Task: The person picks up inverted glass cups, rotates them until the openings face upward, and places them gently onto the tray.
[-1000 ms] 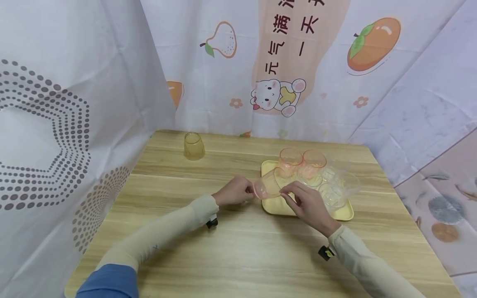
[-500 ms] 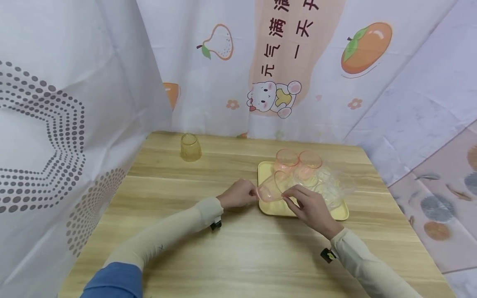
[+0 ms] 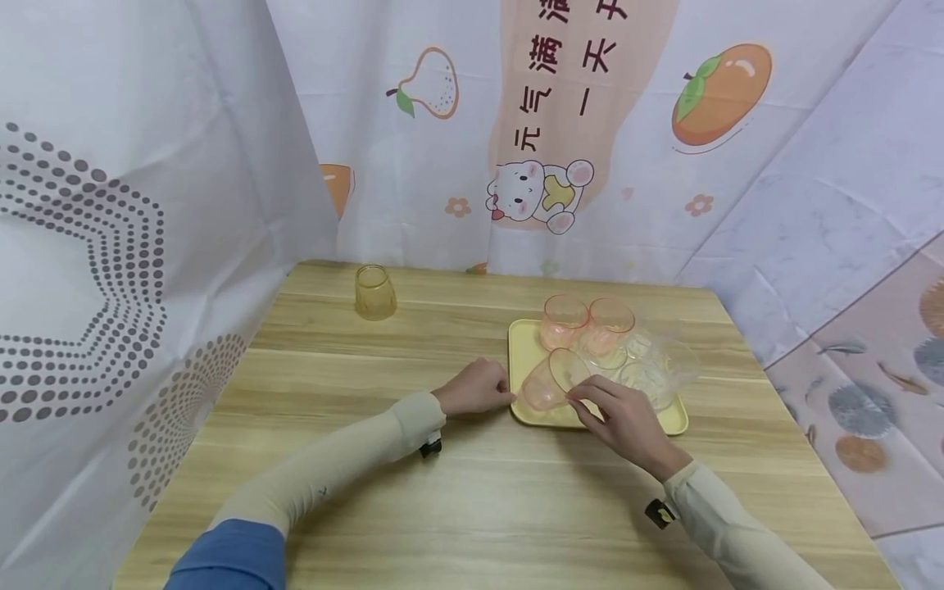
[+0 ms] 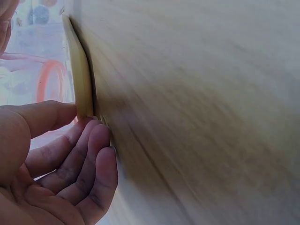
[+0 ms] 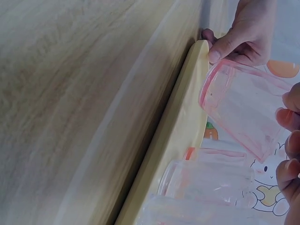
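Observation:
A clear pink-tinted cup leans over the left front part of the yellow tray, its reddish base close to the tray. My right hand pinches this cup near its rim, as the right wrist view shows with the cup beside the fingertips. At the tray's left edge is my left hand. In the left wrist view its thumb and curled fingers pinch the tray's edge. Two more pink cups stand at the back of the tray.
Several clear colourless cups crowd the tray's right side. An amber glass stands alone at the table's back left. The wooden table ends at printed curtains behind and on both sides.
The pink cup has moved right and down onto the tray area, with my right hand still on it. My left hand has left the cup's base for the tray's edge. The head view has shifted slightly.

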`<control>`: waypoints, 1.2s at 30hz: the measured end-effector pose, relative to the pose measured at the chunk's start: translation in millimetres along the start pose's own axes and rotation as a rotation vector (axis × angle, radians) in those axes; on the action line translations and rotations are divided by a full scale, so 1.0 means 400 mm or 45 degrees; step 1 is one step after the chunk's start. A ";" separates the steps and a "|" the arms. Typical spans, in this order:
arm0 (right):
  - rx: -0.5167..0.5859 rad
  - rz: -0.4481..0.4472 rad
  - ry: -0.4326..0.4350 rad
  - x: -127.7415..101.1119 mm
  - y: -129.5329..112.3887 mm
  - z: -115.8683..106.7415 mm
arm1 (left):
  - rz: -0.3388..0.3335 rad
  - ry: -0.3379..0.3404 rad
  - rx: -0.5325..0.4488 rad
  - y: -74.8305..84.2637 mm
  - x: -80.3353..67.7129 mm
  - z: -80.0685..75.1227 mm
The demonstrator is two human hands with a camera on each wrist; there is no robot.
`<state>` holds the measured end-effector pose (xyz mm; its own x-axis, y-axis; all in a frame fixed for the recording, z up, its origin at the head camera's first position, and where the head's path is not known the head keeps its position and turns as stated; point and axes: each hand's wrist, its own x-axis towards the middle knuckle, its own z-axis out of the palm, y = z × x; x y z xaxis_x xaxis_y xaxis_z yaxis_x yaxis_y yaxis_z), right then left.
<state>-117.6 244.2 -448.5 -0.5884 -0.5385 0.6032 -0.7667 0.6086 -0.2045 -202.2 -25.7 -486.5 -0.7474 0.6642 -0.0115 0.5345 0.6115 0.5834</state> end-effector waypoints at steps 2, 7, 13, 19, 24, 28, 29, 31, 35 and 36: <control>-0.011 -0.010 0.006 -0.002 0.001 -0.001 | 0.005 0.002 0.017 0.003 0.000 0.000; -0.054 -0.024 0.004 -0.002 0.007 0.000 | 0.016 0.017 0.034 0.007 -0.002 -0.001; -0.101 -0.028 -0.008 0.020 0.022 0.011 | 0.031 0.038 0.005 0.007 -0.003 0.000; -0.136 -0.056 -0.003 0.058 0.038 0.032 | 0.018 0.036 -0.024 0.007 -0.006 0.002; -0.187 -0.068 -0.023 0.089 0.048 0.051 | 0.014 0.034 -0.040 0.007 -0.008 0.004; -0.204 -0.079 -0.034 0.111 0.055 0.064 | 0.006 0.028 -0.060 0.008 -0.010 0.004; -0.207 -0.083 -0.034 0.117 0.057 0.068 | 0.002 0.026 -0.062 0.008 -0.010 0.005; -0.217 -0.088 -0.032 0.127 0.061 0.074 | -0.002 0.021 -0.064 0.007 -0.010 0.006; -0.235 -0.086 -0.033 0.144 0.065 0.087 | -0.008 0.022 -0.058 0.004 -0.009 0.008; -0.238 -0.084 -0.036 0.148 0.066 0.090 | -0.009 0.023 -0.058 0.004 -0.009 0.008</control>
<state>-182.0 207.6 -446.0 -0.5474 -0.5956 0.5880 -0.7444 0.6675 -0.0169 -197.4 -25.8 -488.0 -0.7584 0.6518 -0.0014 0.5108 0.5956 0.6200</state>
